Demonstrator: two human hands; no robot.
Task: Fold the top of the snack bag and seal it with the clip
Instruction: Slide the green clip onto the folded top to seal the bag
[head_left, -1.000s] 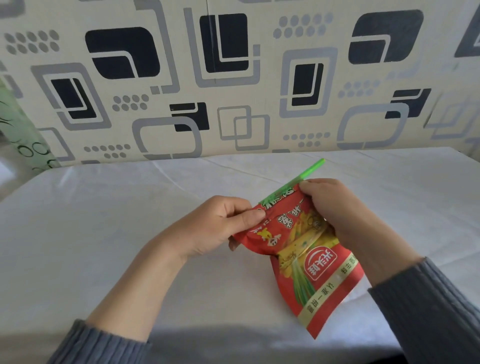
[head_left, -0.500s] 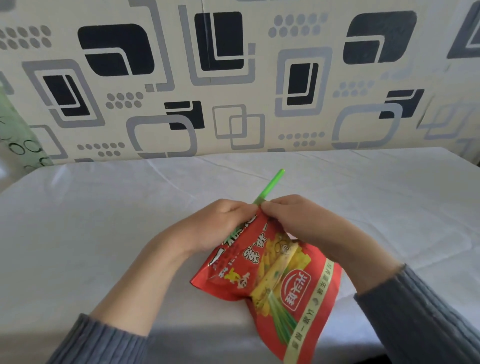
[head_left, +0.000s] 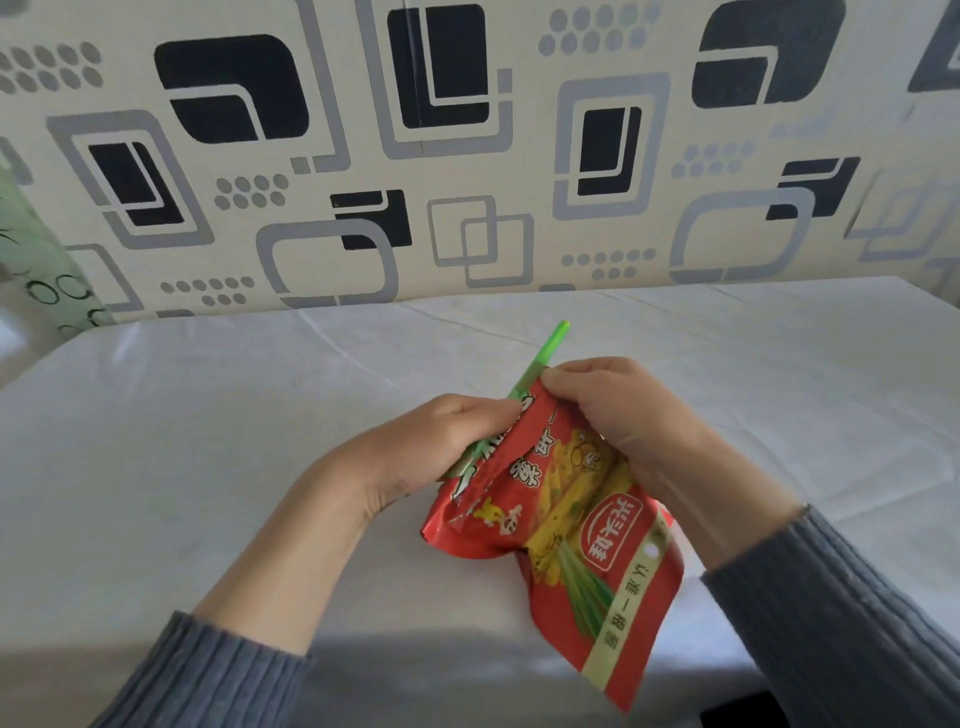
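Observation:
A red snack bag (head_left: 566, 525) with yellow and green print is held above the table, its top edge turned toward the wall. A long green clip (head_left: 540, 358) runs along that top edge; its far end sticks out past my fingers, and its near part is hidden behind my left hand. My left hand (head_left: 431, 447) pinches the clip and the left part of the bag's top. My right hand (head_left: 618, 410) grips the bag's top right corner, fingers closed over it. The bag's lower end hangs toward me.
A white cloth covers the table (head_left: 208, 441). A patterned wall (head_left: 467, 156) stands right behind the table's far edge. A green patterned object (head_left: 36, 270) shows at the far left edge.
The bag and clip turned from a slanted line to pointing more away from me. My hands came close together at the bag's top, then shifted slightly; the bag's lower end swung toward the right.

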